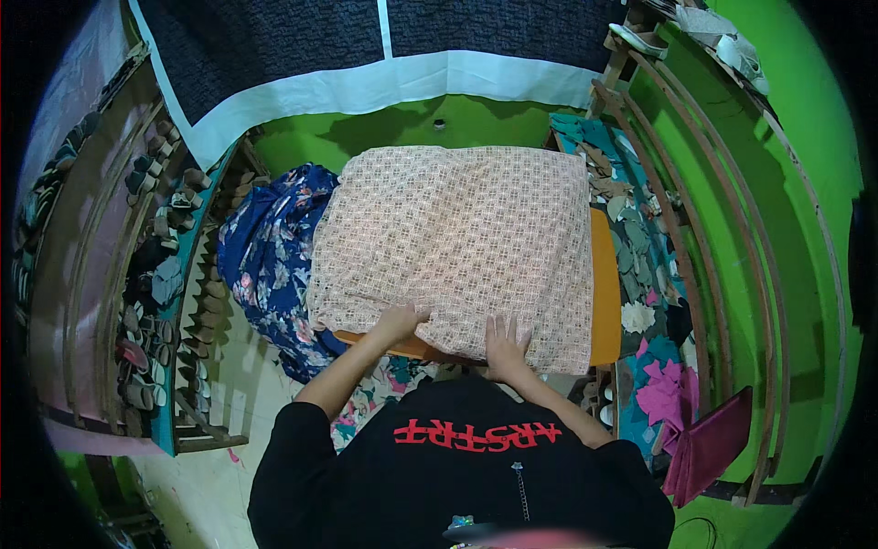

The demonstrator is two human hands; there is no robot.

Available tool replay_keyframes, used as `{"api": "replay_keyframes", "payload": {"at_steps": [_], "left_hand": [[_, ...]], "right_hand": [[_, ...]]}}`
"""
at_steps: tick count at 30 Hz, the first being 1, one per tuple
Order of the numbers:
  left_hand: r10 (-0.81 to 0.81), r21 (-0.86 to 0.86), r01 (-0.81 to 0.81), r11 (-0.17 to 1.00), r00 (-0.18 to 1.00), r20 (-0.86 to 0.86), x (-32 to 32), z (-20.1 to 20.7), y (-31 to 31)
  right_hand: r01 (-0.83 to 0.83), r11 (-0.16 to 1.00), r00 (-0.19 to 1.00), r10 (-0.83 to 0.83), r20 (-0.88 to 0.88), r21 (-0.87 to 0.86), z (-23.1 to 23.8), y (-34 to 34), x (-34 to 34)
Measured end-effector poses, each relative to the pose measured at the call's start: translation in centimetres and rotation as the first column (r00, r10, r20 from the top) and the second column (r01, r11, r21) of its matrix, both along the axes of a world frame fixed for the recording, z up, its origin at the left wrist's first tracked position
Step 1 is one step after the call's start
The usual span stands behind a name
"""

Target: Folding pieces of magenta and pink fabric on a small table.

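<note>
A cream cloth [457, 229] with a small printed grid pattern is spread over an orange tabletop [604, 284], lightly creased. My left hand [399, 322] is at the cloth's near edge, left of the middle, its fingers curled in on the fabric; their tips are partly hidden. To the right of it, my right hand [506, 348] lies palm down on the cloth with its fingers stretched out and apart. The orange top shows along the right side and in a strip by my left wrist.
A dark blue floral cloth [279, 238] is bunched at the table's left. Wooden racks of shoes [151, 274] line the left side. Fabric scraps and a pink pile [668, 393] lie to the right, near a maroon folded sheet [713, 444] and wooden rails [704, 265].
</note>
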State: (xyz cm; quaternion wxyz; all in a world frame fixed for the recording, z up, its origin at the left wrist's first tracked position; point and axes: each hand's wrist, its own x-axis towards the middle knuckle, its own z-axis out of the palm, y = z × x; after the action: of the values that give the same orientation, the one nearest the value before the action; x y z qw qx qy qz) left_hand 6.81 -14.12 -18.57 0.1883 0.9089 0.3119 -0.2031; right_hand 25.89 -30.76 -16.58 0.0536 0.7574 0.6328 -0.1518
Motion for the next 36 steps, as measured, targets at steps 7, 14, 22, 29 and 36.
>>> {"api": "replay_keyframes", "payload": {"at_steps": [7, 14, 22, 29, 36], "left_hand": [[-0.177, -0.336, 0.159, 0.928, 0.984, -0.025, 2.3, 0.9, 5.3], [-0.216, -0.306, 0.16, 0.939, 0.963, -0.16, 2.5, 5.6, 3.8], [-0.223, 0.177, 0.157, 0.972, 0.858, 0.463, -8.3, 8.2, -1.7], [0.095, -0.489, -0.113, 0.865, 0.994, -0.063, -8.8, 14.7, 2.3], [0.011, -0.163, -0.033, 0.986, 0.991, -0.13, -2.8, 14.7, 11.9]], "right_hand": [[0.083, 0.986, 0.995, -0.09, 0.042, 0.143, -2.9, 1.6, 0.1], [-0.138, 0.986, 0.943, 0.158, -0.292, 0.089, 0.5, 2.8, 6.0], [-0.272, 0.9, 0.798, 0.014, -0.603, -0.34, 5.5, 0.4, 6.8], [-0.373, 0.664, 0.71, -0.245, -0.661, -0.647, 6.5, 2.0, 5.6], [-0.415, 0.633, 0.787, -0.11, -0.607, -0.653, 6.4, 5.6, 7.7]]}}
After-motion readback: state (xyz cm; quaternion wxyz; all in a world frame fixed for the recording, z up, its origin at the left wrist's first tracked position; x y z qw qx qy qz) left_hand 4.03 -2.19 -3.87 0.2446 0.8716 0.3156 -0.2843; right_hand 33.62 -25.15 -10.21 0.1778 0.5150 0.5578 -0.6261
